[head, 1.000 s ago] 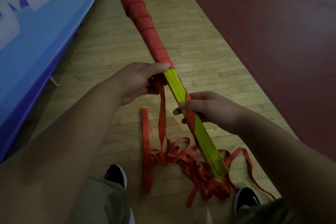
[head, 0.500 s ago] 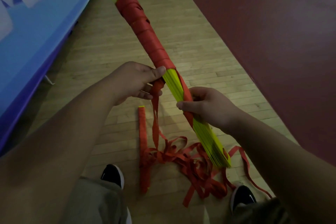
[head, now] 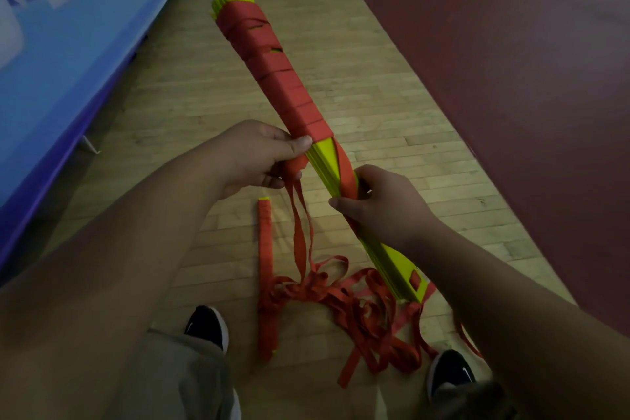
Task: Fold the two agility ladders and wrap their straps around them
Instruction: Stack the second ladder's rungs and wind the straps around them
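Now left hand [head: 259,157] pinches strap [head: 296,164], right hand [head: 381,204] grips ladder [head: 397,264], clear above floor [head: 204,89].

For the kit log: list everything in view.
folded yellow plastic ladder bundle: one, far half wrapped red, held up, centre
loose red webbing strap: one, red, heaped below it
strap-wrapped ladder bundle: one, red, yellow tip, lying left of heap
wooden plank floor: one, tan, underneath
blue printed panel: one, blue, left
dark red surface: one, maroon, right
black shoes: two, black, bottom
left hand: one, grips strap
right hand: one, grips held bundle
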{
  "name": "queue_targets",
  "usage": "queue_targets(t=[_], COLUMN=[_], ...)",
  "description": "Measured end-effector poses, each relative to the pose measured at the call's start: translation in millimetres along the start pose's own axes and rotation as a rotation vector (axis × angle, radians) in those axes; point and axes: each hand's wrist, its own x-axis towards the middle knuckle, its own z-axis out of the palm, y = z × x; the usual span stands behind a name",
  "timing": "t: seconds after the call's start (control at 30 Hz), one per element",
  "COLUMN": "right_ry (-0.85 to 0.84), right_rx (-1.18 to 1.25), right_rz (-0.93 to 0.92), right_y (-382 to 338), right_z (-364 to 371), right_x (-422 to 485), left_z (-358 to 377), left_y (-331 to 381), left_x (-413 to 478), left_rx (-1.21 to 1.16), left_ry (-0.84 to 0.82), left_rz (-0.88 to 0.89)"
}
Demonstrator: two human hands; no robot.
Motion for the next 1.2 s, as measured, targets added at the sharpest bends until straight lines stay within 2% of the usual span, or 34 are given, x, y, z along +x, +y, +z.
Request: queue_targets(t=[0.5, 0.73, 1.2], right_ry=[0.072, 0.056, 0.067], right_rx=[-0.071, -0.121, -0.099], right_rz=[0.036, 0.043, 0.080], right_y=[0.2, 0.6, 0.0], right_z=[5.8, 9.0, 14.3], right_x=[-1.0, -1.4, -1.4], left_z=[4.3, 1.6, 7.6], left_y=[-3.9, -5.6, -4.8], left_x=[2.4, 0.0, -2.1], left_rx=[0.103, 0.378, 0.318], left_ry=[-0.051, -0.041, -0.028], left_rz=[-0.066, -0.004, 0.017])
